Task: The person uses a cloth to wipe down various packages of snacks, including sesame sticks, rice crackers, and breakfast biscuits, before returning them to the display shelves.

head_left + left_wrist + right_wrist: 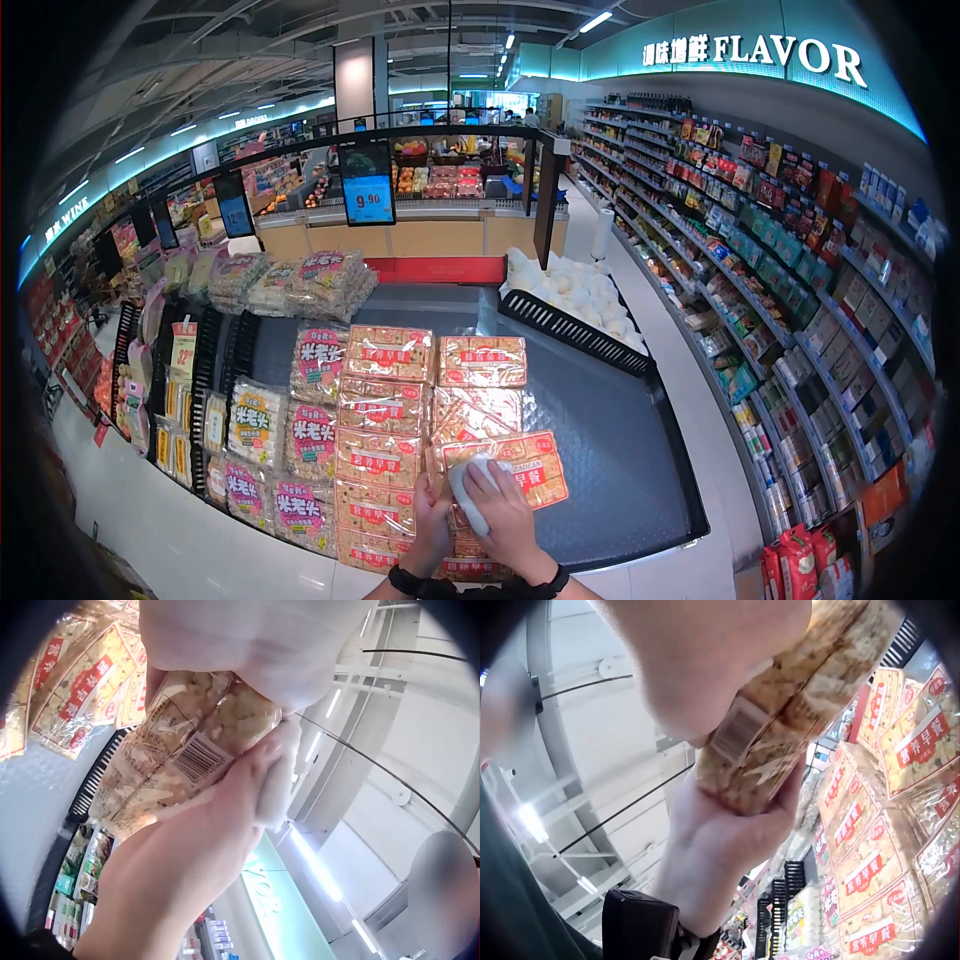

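A dark display bin (620,440) stretches ahead of the hands, with rows of red-labelled cracker packs (385,400) lying to their left front.

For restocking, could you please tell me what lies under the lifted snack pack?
More red-labelled packs lie beside it; the stack directly beneath the snack pack is mostly hidden by both hands.

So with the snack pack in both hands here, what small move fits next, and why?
Probably lower the clear red-labelled snack pack flat onto the stacked packs: the left hand and right hand hold it tilted above them, a white cloth pressed on top.
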